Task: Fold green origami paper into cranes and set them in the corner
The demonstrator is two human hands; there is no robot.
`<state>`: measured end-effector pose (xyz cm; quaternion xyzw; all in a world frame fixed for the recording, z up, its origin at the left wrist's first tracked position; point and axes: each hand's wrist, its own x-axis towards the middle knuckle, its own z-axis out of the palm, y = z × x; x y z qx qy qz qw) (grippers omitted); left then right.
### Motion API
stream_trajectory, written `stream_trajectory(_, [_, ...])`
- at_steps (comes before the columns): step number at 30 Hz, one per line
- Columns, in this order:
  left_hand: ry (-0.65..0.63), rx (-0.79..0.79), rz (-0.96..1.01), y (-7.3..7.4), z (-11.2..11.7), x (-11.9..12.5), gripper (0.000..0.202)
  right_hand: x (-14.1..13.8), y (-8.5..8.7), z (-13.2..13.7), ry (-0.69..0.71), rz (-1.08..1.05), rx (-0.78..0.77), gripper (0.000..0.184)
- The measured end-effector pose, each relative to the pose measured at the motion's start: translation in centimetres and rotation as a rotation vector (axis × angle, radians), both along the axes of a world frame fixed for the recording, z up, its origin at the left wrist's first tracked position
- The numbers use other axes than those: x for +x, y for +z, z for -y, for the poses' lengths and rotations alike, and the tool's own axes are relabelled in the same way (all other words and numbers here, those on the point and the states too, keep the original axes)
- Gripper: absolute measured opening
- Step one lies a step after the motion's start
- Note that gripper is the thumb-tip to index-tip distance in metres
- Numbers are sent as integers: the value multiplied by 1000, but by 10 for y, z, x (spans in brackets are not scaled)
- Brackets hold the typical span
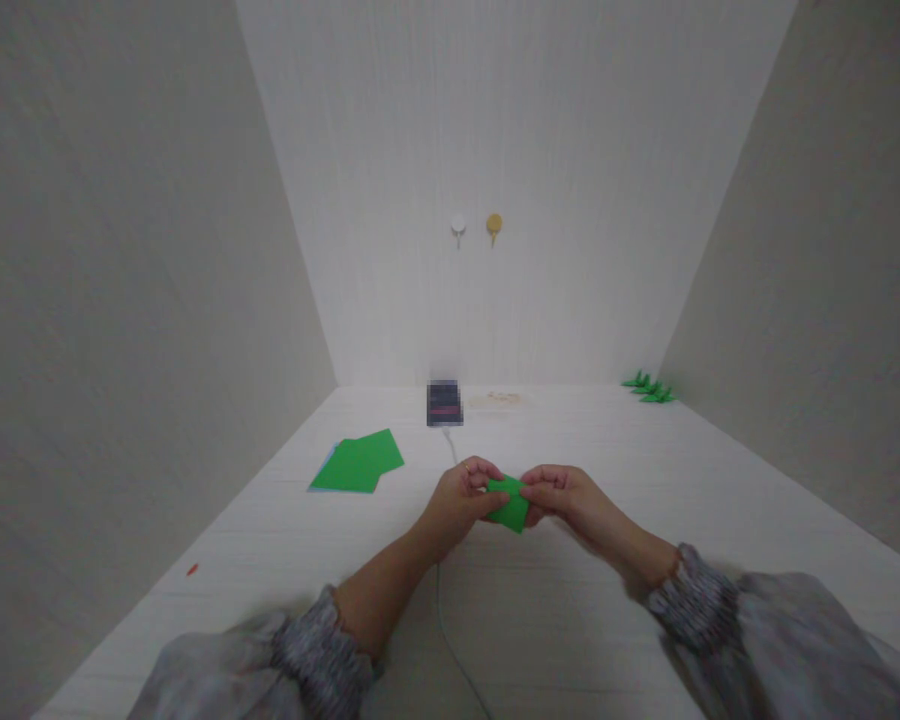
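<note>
Between my two hands, a small folded piece of green paper (511, 512) is held up above the white table. My left hand (471, 492) pinches its left edge, thumb on the near face and fingers behind. On the other side, my right hand (562, 492) grips the upper right edge between thumb and fingers. Part of the paper is hidden by the fingertips. To the left lie flat green paper sheets (356, 463), overlapping, with a thin light-blue edge showing beneath them.
Several folded green paper pieces (649, 388) sit at the far right corner. A dark blurred device (444, 403) stands by the back wall, its pale cable (450, 630) running under my hands. A small red object (193, 569) lies at left. Two hooks (494, 224) are on the wall.
</note>
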<state>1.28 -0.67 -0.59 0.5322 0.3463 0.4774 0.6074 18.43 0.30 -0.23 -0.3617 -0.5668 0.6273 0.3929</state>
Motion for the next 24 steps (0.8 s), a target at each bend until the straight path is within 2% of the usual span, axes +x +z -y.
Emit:
stream_trajectory(7, [-2, 23, -73, -8, -2, 0, 30, 4, -5, -2, 13, 29, -30, 22])
stream_trajectory(15, [33, -37, -55, -5, 0, 0, 33, 8, -7, -3, 89, -37, -81, 24])
stream_trajectory(24, [11, -20, -94, -10, -2, 0, 31, 9, -11, -6, 63, 26, -88, 26])
